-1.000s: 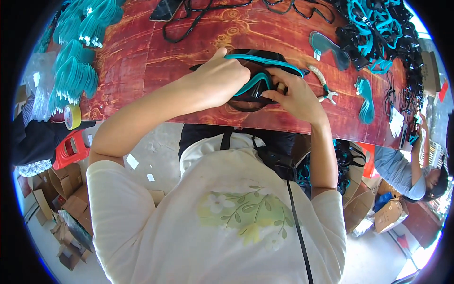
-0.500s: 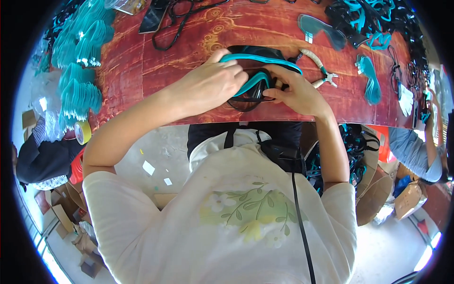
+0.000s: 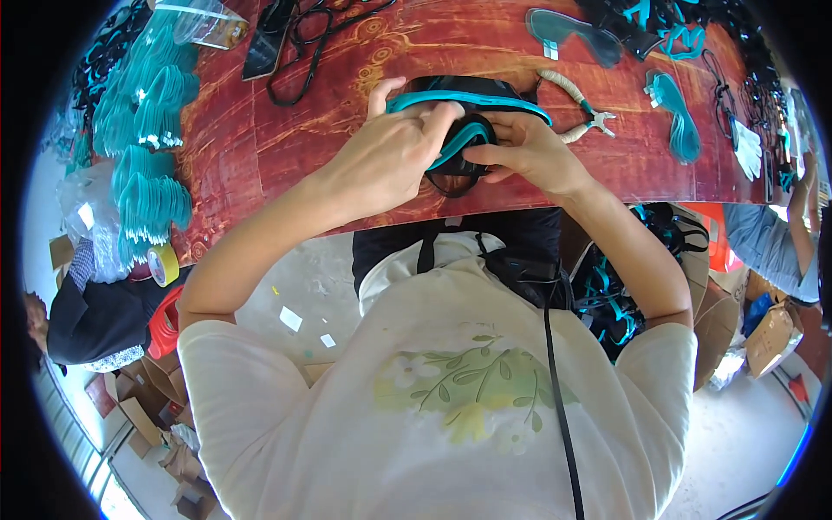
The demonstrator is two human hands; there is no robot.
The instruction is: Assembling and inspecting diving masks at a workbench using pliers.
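Observation:
A pair of black goggles with a teal rim (image 3: 485, 100) is between my hands near the table's front edge. Its near part, a folded black and teal loop (image 3: 468, 143), lies lower, between my palms. My left hand (image 3: 390, 147) grips the goggles' left side, with one finger sticking up and the others bent over the rim. From the right, my right hand (image 3: 533, 156) pinches the near loop between thumb and fingers; its fingertips are partly hidden behind it. Just right of the goggles lie pliers (image 3: 589, 113) with pale wrapped handles.
Stacked teal lens pieces (image 3: 152, 191) line the table's left side, beside a yellow tape roll (image 3: 163, 264). A clear lens (image 3: 576, 36) and teal lenses (image 3: 674, 117) lie to the right. A phone (image 3: 270, 39) and black cords sit at the back left. Another person's sleeve (image 3: 767, 243) shows at far right.
My left hand has shifted slightly, with one finger now raised higher. My right hand has turned a little on the loop. The whole view has shifted slightly; both hands stay on the goggles.

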